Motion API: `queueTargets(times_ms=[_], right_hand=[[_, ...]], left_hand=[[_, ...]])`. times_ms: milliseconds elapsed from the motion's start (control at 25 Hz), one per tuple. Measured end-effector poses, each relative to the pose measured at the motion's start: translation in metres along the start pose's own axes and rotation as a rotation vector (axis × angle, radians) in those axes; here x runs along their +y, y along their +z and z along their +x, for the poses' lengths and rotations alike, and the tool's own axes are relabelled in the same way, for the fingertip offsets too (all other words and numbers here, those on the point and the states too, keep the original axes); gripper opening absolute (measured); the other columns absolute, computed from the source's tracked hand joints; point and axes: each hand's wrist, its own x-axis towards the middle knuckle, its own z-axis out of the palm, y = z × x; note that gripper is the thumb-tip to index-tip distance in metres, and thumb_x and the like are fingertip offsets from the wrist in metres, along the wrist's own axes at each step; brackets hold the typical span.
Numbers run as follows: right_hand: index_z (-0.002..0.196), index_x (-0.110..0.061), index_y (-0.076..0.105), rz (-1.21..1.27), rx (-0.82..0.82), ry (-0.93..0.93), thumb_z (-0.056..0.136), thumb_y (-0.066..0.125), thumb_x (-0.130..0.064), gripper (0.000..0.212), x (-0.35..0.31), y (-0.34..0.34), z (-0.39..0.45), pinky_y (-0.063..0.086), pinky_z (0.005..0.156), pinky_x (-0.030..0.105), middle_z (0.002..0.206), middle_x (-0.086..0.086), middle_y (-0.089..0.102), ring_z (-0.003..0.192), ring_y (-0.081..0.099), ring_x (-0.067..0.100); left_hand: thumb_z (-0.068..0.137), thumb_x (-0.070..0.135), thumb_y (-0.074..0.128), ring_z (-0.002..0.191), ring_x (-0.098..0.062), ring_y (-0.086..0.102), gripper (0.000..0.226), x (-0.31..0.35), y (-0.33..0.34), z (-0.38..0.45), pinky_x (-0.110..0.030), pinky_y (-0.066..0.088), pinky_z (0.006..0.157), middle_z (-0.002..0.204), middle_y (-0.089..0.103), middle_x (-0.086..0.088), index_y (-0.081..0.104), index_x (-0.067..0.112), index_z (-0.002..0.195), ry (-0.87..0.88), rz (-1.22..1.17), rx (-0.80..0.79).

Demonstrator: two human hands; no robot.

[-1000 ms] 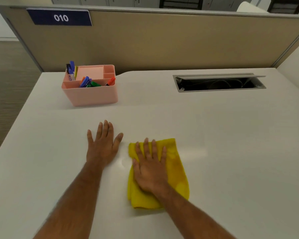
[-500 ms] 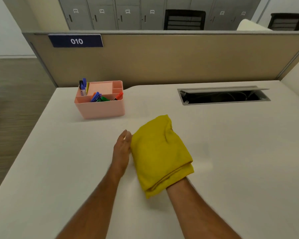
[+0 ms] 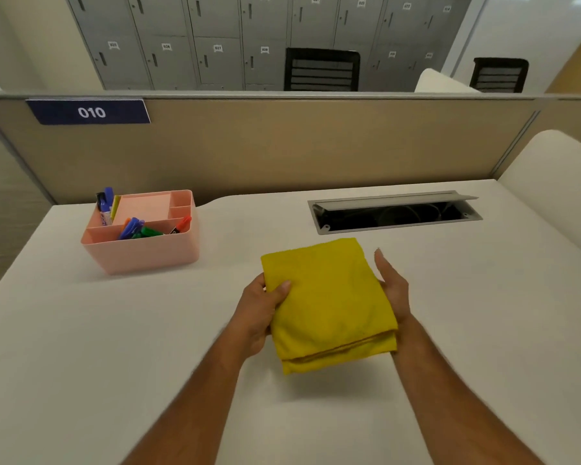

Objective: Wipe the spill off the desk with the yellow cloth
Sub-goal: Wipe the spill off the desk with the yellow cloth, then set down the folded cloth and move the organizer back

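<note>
Grip, left hand (image 3: 257,312): closed on the left edge of the folded yellow cloth (image 3: 329,305), thumb on top; right hand (image 3: 393,290): open, palm flat against the cloth's right edge; cloth held between both hands over the mid tabletop (image 3: 483,313); pink organiser (image 3: 141,253) far left, cable hatch (image 3: 394,213) beyond; bare surface right and near.

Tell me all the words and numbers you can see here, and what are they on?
"010": white digits on the dark blue sign fixed to the beige partition behind the desk.
Locker doors: small white number tags; one looks like "027", the rest are too blurred to read surely.
Marker in the pink organizer: printing on its barrel, too small to read.
</note>
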Motion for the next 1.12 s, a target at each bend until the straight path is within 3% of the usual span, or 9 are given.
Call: queueTargets(times_ms=[80, 200, 400, 560, 720, 840, 960, 1120], right_hand=[[0.124, -0.018, 0.068, -0.205, 0.067, 0.035, 0.087, 0.061, -0.033, 0.041, -0.028, -0.029, 0.012, 0.061, 0.069, 0.044, 0.113, 0.013, 0.077, 0.092, 0.075, 0.036], [0.137, -0.024, 0.052, -0.528, 0.181, 0.115, 0.094, 0.059, -0.009, 0.047, -0.064, -0.074, 0.036, 0.053, 0.078, 0.045, 0.131, 0.01, 0.063, 0.104, 0.063, 0.036], [0.15, -0.025, 0.038, -0.802, 0.319, 0.101, 0.098, 0.057, -0.005, 0.059, -0.103, -0.121, 0.084, 0.044, 0.089, 0.049, 0.143, 0.01, 0.048, 0.11, 0.052, 0.032], [0.151, -0.021, 0.036, -0.948, 0.376, 0.069, 0.098, 0.057, -0.003, 0.061, -0.118, -0.151, 0.12, 0.04, 0.089, 0.046, 0.151, 0.014, 0.043, 0.111, 0.044, 0.03], [0.149, -0.02, 0.039, -1.072, 0.395, 0.044, 0.096, 0.058, -0.003, 0.058, -0.127, -0.17, 0.141, 0.041, 0.087, 0.043, 0.145, 0.017, 0.049, 0.107, 0.047, 0.029], [0.146, -0.017, 0.041, -1.225, 0.436, 0.018, 0.096, 0.059, -0.009, 0.054, -0.125, -0.173, 0.147, 0.043, 0.084, 0.041, 0.14, 0.018, 0.053, 0.103, 0.05, 0.029], [0.145, -0.014, 0.04, -1.352, 0.475, -0.024, 0.093, 0.064, -0.013, 0.057, -0.122, -0.171, 0.146, 0.047, 0.084, 0.042, 0.135, 0.02, 0.057, 0.111, 0.058, 0.038], [0.149, -0.016, 0.036, -1.465, 0.607, -0.042, 0.088, 0.072, -0.024, 0.071, -0.115, -0.166, 0.137, 0.051, 0.093, 0.05, 0.138, 0.019, 0.055, 0.12, 0.057, 0.041]], left_hand=[[0.094, 0.028, 0.063, 0.103, -0.02, 0.065, 0.036, 0.006, 0.022, 0.018, -0.038, 0.057, 0.069, 0.118, 0.065, 0.009, 0.051, 0.036, 0.127, -0.02, 0.065, -0.048], [0.094, 0.009, 0.063, 0.106, -0.023, 0.061, 0.057, 0.009, 0.061, 0.05, -0.041, 0.055, 0.072, 0.124, 0.059, 0.007, 0.039, 0.041, 0.134, -0.096, 0.216, -0.18], [0.091, -0.003, 0.058, 0.1, -0.022, 0.055, 0.08, 0.007, 0.124, 0.108, -0.037, 0.054, 0.067, 0.127, 0.047, 0.003, 0.022, 0.041, 0.147, -0.114, 0.396, -0.227], [0.091, -0.005, 0.056, 0.112, -0.03, 0.05, 0.087, 0.0, 0.156, 0.15, -0.046, 0.053, 0.075, 0.133, 0.042, 0.001, 0.014, 0.042, 0.152, -0.13, 0.422, -0.222], [0.09, -0.005, 0.06, 0.119, -0.033, 0.047, 0.094, -0.009, 0.173, 0.178, -0.047, 0.052, 0.079, 0.147, 0.037, -0.006, 0.009, 0.041, 0.154, -0.113, 0.437, -0.18], [0.085, 0.004, 0.072, 0.119, -0.033, 0.049, 0.093, -0.014, 0.181, 0.186, -0.047, 0.053, 0.083, 0.146, 0.042, -0.009, 0.017, 0.033, 0.153, -0.035, 0.517, -0.086], [0.077, 0.026, 0.082, 0.124, -0.034, 0.051, 0.085, -0.02, 0.186, 0.185, -0.049, 0.049, 0.1, 0.142, 0.048, -0.012, 0.032, 0.019, 0.145, 0.089, 0.858, 0.006], [0.07, 0.059, 0.08, 0.129, -0.035, 0.05, 0.108, -0.022, 0.182, 0.18, -0.047, 0.046, 0.098, 0.149, 0.038, -0.012, 0.022, 0.015, 0.151, 0.123, 1.224, 0.067]])
